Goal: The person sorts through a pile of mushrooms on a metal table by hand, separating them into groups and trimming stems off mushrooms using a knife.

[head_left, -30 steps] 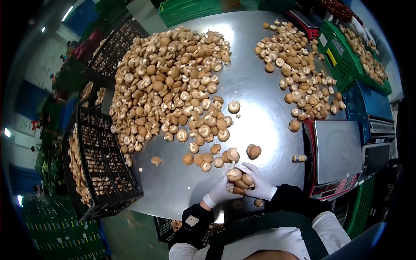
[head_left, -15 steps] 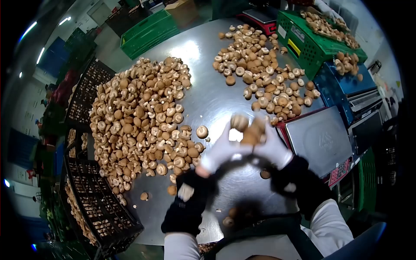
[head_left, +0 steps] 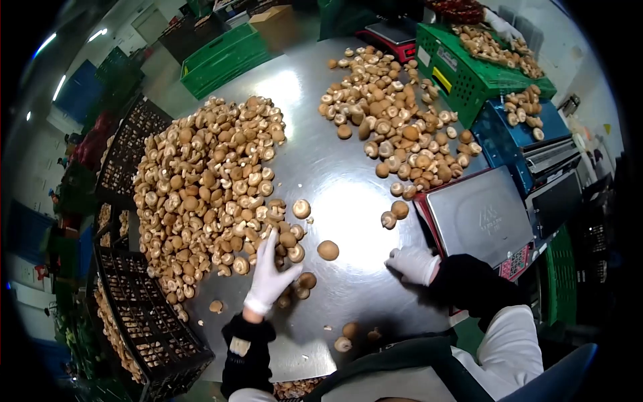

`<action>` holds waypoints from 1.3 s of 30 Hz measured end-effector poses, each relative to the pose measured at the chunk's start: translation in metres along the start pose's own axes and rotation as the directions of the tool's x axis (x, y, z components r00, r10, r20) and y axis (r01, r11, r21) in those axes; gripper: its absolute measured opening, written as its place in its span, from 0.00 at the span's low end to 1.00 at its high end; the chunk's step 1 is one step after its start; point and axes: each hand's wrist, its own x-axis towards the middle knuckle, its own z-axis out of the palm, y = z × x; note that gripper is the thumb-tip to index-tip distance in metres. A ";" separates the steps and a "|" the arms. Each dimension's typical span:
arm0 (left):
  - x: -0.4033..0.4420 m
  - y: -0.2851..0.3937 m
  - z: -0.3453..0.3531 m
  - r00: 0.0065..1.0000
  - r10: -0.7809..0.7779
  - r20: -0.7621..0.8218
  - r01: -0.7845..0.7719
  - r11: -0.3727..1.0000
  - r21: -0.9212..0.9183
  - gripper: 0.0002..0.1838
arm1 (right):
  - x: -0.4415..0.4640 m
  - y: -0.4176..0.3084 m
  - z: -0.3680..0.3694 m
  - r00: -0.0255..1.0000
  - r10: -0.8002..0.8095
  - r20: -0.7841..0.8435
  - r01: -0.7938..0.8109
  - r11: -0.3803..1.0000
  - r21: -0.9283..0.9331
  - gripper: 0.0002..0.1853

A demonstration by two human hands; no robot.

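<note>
The room is a wide working hall, and with the tabletop's middle as clock centre, a green crate (head_left: 228,70) lies at 11 o'clock. The tabletop (head_left: 301,141) is smooth, shiny metal, so a round cap could probably roll or slide on it. At 9 to 10 o'clock spreads a large heap of mushrooms (head_left: 201,201), with a black mesh crate (head_left: 151,311) at 8. At 1 o'clock lies a smaller heap (head_left: 402,127); beyond it, another person's gloved hand (head_left: 504,27) is over a loaded green crate (head_left: 462,80). A scale (head_left: 479,214) stands at 3.

The white-gloved left hand (head_left: 269,278), at 7 to 8 o'clock, has its fingers long and the thumb spread, at the large heap's edge; whether it touches there, I cannot tell. The right hand (head_left: 413,264), at 4, is loosely bent near the scale; I see nothing in it, but its palm is hidden.

Near the centre, toward 6, rests a single mushroom (head_left: 328,250), cap upward. I judge each piece light, firm but slightly spongy, easy to bruise, and its rim may tear. Better to hold around the cap's sides with soft fingertips, or by the short stem where it shows.
</note>
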 end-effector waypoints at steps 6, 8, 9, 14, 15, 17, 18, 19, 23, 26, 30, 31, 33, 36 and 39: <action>-0.095 -0.066 -0.011 0.949 -0.314 -0.021 0.298 0.875 0.380 0.67 | 0.026 -0.008 -0.023 0.955 0.220 -0.196 -0.132 0.914 0.383 0.23; -0.104 -0.064 -0.002 0.947 -0.320 -0.014 0.274 0.787 0.553 0.72 | 0.043 -0.016 -0.046 0.959 0.219 -0.180 -0.107 0.868 0.484 0.37; -0.101 -0.062 0.001 0.945 -0.327 -0.010 0.280 0.793 0.541 0.72 | 0.062 -0.014 -0.039 0.972 0.199 -0.125 -0.113 0.861 0.496 0.44; -0.089 -0.103 0.017 0.996 0.076 -0.047 -0.044 0.875 0.483 0.56 | 0.142 -0.069 0.012 0.972 -0.108 -0.209 0.204 0.830 0.520 0.34; -0.091 -0.112 0.025 0.995 0.056 -0.083 -0.008 0.873 0.487 0.55 | 0.129 -0.095 -0.031 0.994 -0.109 0.020 0.078 0.818 0.570 0.35; -0.093 -0.088 0.039 0.992 0.063 -0.109 -0.018 0.930 0.367 0.55 | 0.187 -0.123 0.079 0.847 -0.115 -0.519 0.450 0.674 0.585 0.42; -0.096 -0.110 0.049 0.988 0.102 -0.112 -0.052 0.923 0.380 0.57 | 0.161 -0.137 0.060 0.923 -0.054 -0.381 0.288 0.753 0.592 0.45; -0.084 -0.105 0.055 0.985 0.142 -0.102 -0.093 0.918 0.385 0.57 | 0.156 -0.143 0.064 0.825 -0.022 -0.564 0.350 0.805 0.480 0.34; -0.060 -0.071 0.072 1.000 0.003 -0.014 -0.001 0.996 0.091 0.53 | 0.152 -0.115 0.055 0.908 0.050 -0.416 0.362 0.406 0.839 0.53; -0.030 -0.069 0.084 0.968 -0.129 0.214 0.210 0.886 -0.415 0.52 | 0.152 -0.084 0.051 0.896 0.171 -0.409 0.368 0.230 0.901 0.54; 0.068 -0.033 0.086 0.985 0.007 0.173 0.065 0.911 -0.407 0.51 | 0.145 -0.005 -0.019 0.841 0.364 -0.400 0.362 0.170 0.916 0.58; 0.099 -0.017 0.084 0.990 0.053 0.128 -0.004 0.935 -0.353 0.52 | 0.114 0.005 -0.070 0.833 0.430 -0.348 0.382 0.009 0.924 0.62; 0.129 0.066 0.070 0.998 0.067 -0.015 -0.058 0.705 -0.707 0.55 | 0.105 0.031 -0.106 0.656 0.604 -0.453 0.249 0.393 0.885 0.64; 0.140 0.070 0.059 0.959 0.239 -0.150 -0.280 0.876 -0.394 0.56 | 0.080 0.053 -0.135 0.514 0.549 -0.658 -0.013 0.773 0.635 0.52; 0.073 0.104 0.034 0.960 0.137 0.243 -0.051 0.943 -0.330 0.60 | 0.040 0.027 -0.096 0.740 0.198 -0.643 0.187 0.857 0.480 0.37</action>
